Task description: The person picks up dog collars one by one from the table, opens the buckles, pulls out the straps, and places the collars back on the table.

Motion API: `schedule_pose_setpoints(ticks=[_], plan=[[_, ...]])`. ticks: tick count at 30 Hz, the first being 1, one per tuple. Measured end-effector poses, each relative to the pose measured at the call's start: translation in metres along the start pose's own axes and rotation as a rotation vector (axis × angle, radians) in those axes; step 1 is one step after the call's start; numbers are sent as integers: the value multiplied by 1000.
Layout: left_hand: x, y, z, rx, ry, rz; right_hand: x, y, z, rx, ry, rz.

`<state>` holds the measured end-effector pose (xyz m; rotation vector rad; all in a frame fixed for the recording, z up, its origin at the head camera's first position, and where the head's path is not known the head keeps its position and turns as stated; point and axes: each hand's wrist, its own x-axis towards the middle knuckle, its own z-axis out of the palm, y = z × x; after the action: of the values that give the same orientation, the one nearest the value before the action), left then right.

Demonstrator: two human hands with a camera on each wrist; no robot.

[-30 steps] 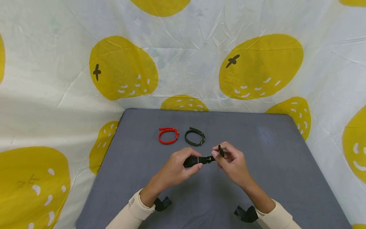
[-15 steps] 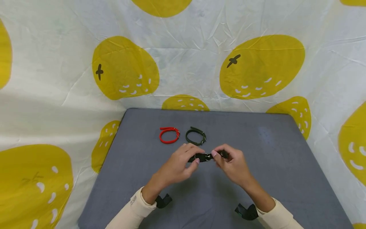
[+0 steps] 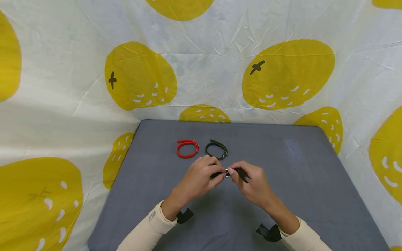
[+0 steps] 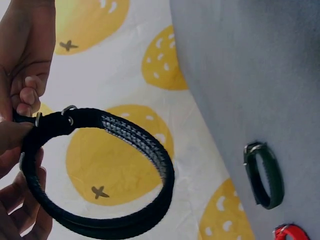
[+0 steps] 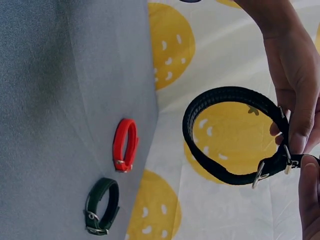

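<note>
A black dog collar (image 5: 235, 93), its strap closed in a loop, is held up above the table between both hands. My left hand (image 3: 199, 176) pinches the band beside the metal buckle (image 5: 288, 159), thumb on the near side. The thumb and forefinger of my right hand (image 3: 255, 183) grip the strap's free end, which comes out past the buckle. A metal D-ring (image 5: 258, 174) hangs on the collar close to the buckle. In the left wrist view, a pale stitched stretch shows inside the loop. From the head camera, the fingers hide most of the collar.
On the grey table (image 3: 157, 153) lie a red collar (image 3: 179, 151) and, to its right, a dark green collar (image 3: 207, 150), both buckled into loops just beyond the hands. A white cloth with yellow fruit prints (image 3: 141, 76) hangs behind and beside the table.
The left hand has shifted right along the collar, closer to the buckle and the right hand. The strap end in the right hand now slants downward instead of sticking up.
</note>
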<state>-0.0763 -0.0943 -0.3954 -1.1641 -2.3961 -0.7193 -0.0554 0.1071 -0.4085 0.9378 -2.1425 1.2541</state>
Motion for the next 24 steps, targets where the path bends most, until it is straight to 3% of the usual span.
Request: schedule_pose_setpoints(ticks=[6, 12, 16, 24], plan=[[4, 4, -2, 40, -7, -25, 3, -4, 2, 74, 0, -26], [5, 1, -1, -93, -77, -92, 9, -14, 2, 222, -1, 28], [6, -4, 2, -159, -120, -63, 8, -13, 3, 274, -12, 59], [6, -5, 9, -197, -27, -41, 13, -14, -1, 304, -27, 57]])
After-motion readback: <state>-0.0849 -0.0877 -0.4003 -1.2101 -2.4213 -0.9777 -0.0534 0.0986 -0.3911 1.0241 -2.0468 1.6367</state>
